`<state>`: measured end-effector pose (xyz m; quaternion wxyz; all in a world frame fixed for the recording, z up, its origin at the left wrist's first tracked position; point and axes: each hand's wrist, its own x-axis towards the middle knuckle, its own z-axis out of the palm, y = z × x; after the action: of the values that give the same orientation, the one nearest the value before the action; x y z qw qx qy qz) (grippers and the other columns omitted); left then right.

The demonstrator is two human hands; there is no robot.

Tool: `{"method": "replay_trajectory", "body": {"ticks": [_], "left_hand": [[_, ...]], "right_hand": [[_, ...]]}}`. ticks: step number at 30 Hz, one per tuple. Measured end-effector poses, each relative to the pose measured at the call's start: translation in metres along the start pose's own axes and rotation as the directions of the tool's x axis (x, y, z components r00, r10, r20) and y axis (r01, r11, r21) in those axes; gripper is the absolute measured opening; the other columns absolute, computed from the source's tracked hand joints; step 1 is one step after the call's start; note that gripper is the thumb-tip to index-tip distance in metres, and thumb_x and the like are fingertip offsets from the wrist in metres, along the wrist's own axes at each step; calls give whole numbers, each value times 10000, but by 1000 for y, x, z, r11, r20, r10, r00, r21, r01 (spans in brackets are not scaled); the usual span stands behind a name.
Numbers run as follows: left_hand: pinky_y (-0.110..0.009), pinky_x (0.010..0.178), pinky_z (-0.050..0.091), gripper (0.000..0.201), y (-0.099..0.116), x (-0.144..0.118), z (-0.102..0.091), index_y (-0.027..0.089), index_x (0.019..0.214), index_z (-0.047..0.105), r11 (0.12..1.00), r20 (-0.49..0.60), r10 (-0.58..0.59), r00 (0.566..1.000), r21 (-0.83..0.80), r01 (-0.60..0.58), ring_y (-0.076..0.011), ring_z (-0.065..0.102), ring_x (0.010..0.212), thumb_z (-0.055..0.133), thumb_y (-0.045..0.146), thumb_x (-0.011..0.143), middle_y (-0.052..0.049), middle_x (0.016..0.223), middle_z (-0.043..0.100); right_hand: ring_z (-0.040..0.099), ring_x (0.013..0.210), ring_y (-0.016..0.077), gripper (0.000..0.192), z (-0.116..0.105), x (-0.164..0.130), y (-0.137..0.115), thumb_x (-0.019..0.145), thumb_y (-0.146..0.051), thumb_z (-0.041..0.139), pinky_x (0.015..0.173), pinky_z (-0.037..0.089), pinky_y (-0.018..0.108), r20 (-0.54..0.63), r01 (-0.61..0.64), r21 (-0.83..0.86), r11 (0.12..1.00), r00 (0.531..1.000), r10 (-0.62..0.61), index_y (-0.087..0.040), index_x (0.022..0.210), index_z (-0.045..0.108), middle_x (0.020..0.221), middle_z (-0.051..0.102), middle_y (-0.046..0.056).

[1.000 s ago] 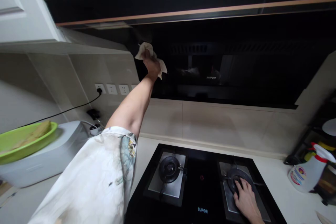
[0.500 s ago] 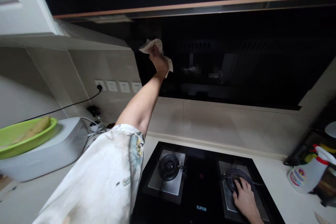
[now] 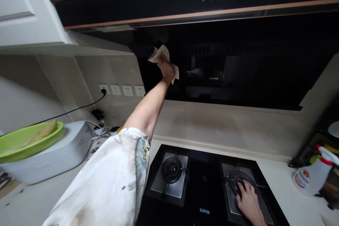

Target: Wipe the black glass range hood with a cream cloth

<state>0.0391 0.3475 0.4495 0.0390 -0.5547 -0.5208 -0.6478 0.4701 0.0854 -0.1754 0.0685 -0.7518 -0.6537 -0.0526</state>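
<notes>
My left hand (image 3: 166, 69) reaches up and presses a pale beige cloth (image 3: 161, 52) against the left part of the black range hood's glass panel (image 3: 246, 88). The fingers are closed on the cloth, and its edges stick out above and to the right of the hand. Low on the right, my right hand (image 3: 250, 201) rests on the right burner (image 3: 234, 178) of the black gas hob (image 3: 203, 197). Its fingers are bent a little and slightly apart, touching the burner's ring, with nothing held.
The left burner (image 3: 171, 170) stands uncovered. A white spray bottle (image 3: 309, 176) with a red collar is on the right of the counter. On the left, a green basin (image 3: 31, 144) sits on a white appliance (image 3: 71, 148). A black cord (image 3: 76, 107) runs to the wall sockets (image 3: 116, 90).
The view has tilted slightly, so the hood sits lower in the picture. My left hand has slid a little to the right with the cloth. My right hand stays on the burner.
</notes>
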Motion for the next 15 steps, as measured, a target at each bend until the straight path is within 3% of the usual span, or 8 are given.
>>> {"method": "replay_trajectory", "body": {"ticks": [2,4,9,12,15], "left_hand": [[-533,1388,314,678,-1,-7,0,128,1680,448,998,9,-64,998,28,64,-375,325,1670,632,294,1049,-157,1819,292],[-516,1371,358,629,0,-9,-2,123,1647,484,998,5,-54,999,45,54,-347,363,1650,623,321,1067,-161,1805,318],[-415,1411,298,620,18,-4,-3,172,1672,462,997,-31,54,998,62,-52,-234,391,1625,460,86,1057,-137,1734,415],[-453,1374,365,637,21,-12,1,193,1588,571,994,-21,80,997,72,-78,-287,454,1584,453,18,987,-160,1672,466],[-469,1315,432,532,16,-21,6,195,1512,624,996,14,81,997,41,-82,-332,511,1523,511,68,1007,-168,1620,513]], "right_hand": [[463,1569,373,580,1,0,0,1015,-196,450,1176,520,458,0,3,-10,1000,1000,-3,-136,1536,698,1657,539,169],[467,1567,368,578,1,0,-1,1013,-200,453,1175,521,457,-2,0,-8,1000,1000,0,-142,1532,703,1656,543,164],[468,1560,372,576,-1,0,-3,1013,-211,454,1179,515,470,-11,-1,-15,1000,1000,1,-135,1524,707,1644,552,172],[465,1563,371,580,-3,0,-3,1018,-214,452,1177,513,457,7,2,-28,1000,1000,-2,-136,1539,694,1650,546,166],[477,1558,370,579,-7,1,-5,1023,-210,465,1186,510,447,31,7,-29,1000,999,-6,-130,1553,684,1652,543,175]]}}
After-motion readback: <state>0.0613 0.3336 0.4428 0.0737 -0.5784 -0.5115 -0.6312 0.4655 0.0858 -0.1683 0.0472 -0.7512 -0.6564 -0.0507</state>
